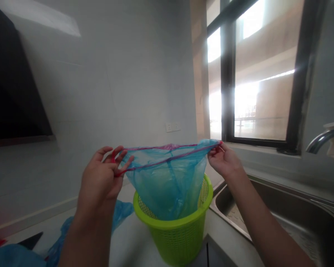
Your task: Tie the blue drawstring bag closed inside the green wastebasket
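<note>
Stretched between my hands is a translucent blue drawstring garbage bag point(167, 181) with a pinkish-red drawstring along its mouth. Its lower part hangs inside a lime-green perforated plastic basket point(178, 237), which stands upright on the counter. My left hand point(105, 170) grips the left end of the mouth, with the red drawstring looped around its fingers. At the right end, my right hand point(224, 159) pinches the bag's edge and drawstring between thumb and fingers. The bag's mouth is held above the basket's rim, apart from it.
A steel sink point(284, 230) lies at the right, under a curved faucet point(325, 139). More blue plastic bags point(16, 256) lie on the counter at the lower left. Behind are a wall with a socket point(172, 127) and a dark-framed window point(263, 81). A dark range hood point(13, 81) juts out at upper left.
</note>
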Action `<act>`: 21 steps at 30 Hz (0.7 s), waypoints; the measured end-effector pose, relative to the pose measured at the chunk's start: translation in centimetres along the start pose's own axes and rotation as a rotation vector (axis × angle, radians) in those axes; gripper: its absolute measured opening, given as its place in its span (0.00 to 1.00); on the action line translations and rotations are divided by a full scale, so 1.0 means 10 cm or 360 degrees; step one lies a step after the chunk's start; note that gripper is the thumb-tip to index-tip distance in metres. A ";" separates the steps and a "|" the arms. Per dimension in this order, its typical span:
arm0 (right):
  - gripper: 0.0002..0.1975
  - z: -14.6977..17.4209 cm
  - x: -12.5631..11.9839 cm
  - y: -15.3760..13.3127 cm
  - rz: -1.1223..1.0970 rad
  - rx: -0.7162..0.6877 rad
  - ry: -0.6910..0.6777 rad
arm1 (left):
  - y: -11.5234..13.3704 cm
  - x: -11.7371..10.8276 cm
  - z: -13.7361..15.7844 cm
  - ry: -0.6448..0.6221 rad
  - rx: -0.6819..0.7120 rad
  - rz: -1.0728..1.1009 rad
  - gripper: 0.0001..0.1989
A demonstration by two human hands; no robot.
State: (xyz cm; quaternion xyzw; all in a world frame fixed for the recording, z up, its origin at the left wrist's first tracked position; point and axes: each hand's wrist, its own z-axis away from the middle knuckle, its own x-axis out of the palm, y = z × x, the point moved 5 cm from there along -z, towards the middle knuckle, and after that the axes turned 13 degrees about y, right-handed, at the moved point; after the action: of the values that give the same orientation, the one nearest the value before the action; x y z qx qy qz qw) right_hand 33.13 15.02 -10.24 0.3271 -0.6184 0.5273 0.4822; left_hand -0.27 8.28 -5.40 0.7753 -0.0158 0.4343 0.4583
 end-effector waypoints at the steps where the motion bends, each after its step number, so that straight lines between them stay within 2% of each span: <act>1: 0.13 0.01 0.00 -0.01 -0.0089 0.0039 0.0041 | 0.01 -0.01 0.00 0.0026 -0.0035 0.0010 0.28; 4: 0.16 0.08 0.04 -0.03 -0.0196 0.0094 -0.0034 | 0.03 -0.04 -0.01 0.0057 -0.0140 0.0013 0.30; 7: 0.14 0.16 0.11 -0.04 -0.0169 0.0175 -0.0226 | -0.01 0.00 0.03 -0.0097 -0.0269 -0.0048 0.31; 10: 0.10 0.21 0.16 -0.06 -0.0157 0.0181 -0.0288 | -0.05 0.05 0.10 -0.0185 -0.0311 -0.0111 0.27; 15: 0.10 0.16 0.14 -0.18 -0.0085 0.0005 -0.0068 | -0.09 0.07 0.11 -0.0219 -0.0388 -0.0049 0.19; 18: 0.10 0.07 0.04 -0.27 -0.0116 -0.0129 0.0158 | -0.09 0.03 0.05 -0.0236 -0.0460 0.0000 0.15; 21: 0.10 -0.06 -0.11 -0.28 -0.0106 -0.0132 0.0382 | -0.07 0.01 0.03 -0.0288 -0.0576 0.0045 0.14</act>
State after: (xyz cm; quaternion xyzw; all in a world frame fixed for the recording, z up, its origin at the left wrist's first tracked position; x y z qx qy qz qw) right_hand 36.19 14.85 -10.37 0.2618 -0.5664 0.5202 0.5832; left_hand 0.29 8.53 -5.85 0.7160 -0.1457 0.3593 0.5806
